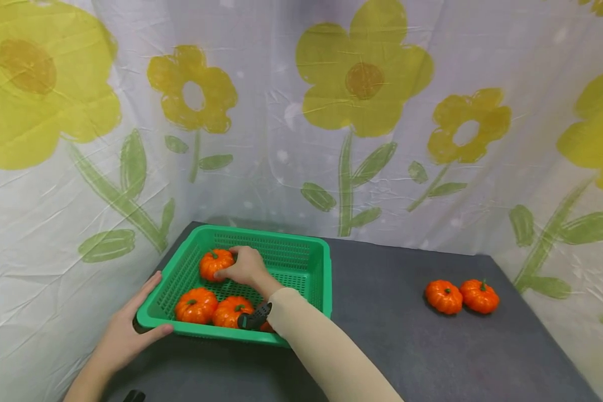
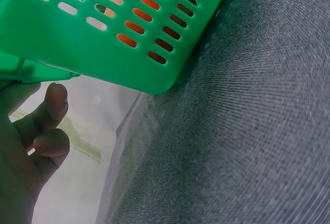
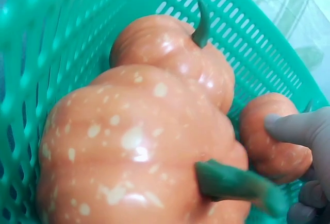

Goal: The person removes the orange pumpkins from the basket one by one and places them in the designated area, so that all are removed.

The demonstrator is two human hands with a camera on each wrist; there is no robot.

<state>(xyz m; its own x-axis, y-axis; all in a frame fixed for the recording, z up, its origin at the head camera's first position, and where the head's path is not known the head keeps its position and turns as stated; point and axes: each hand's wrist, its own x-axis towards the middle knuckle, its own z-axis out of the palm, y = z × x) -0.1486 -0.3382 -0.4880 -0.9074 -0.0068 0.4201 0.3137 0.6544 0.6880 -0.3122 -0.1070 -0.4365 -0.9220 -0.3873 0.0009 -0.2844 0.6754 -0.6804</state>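
A green plastic basket (image 1: 317, 279) with slotted walls sits on the dark table, several orange toy pumpkins inside. My right hand (image 1: 246, 267) reaches into it and grips a small pumpkin (image 1: 215, 262) at the back left, with the thumb pressed against its side in the right wrist view. Along the basket's front wall lie a pumpkin (image 1: 196, 305) and another pumpkin (image 1: 233, 311), partly covered by my right wrist. A speckled pumpkin (image 3: 134, 141) with a green stem fills the near part of the right wrist view. My left hand (image 1: 123, 335) holds the basket's front left corner, thumb and fingers spread around the rim.
Two more pumpkins stand side by side on the right of the table, a left one (image 1: 443, 297) and a right one (image 1: 479, 296). A white curtain (image 1: 261, 167) with painted yellow flowers hangs behind the table (image 1: 382, 335) and along its sides.
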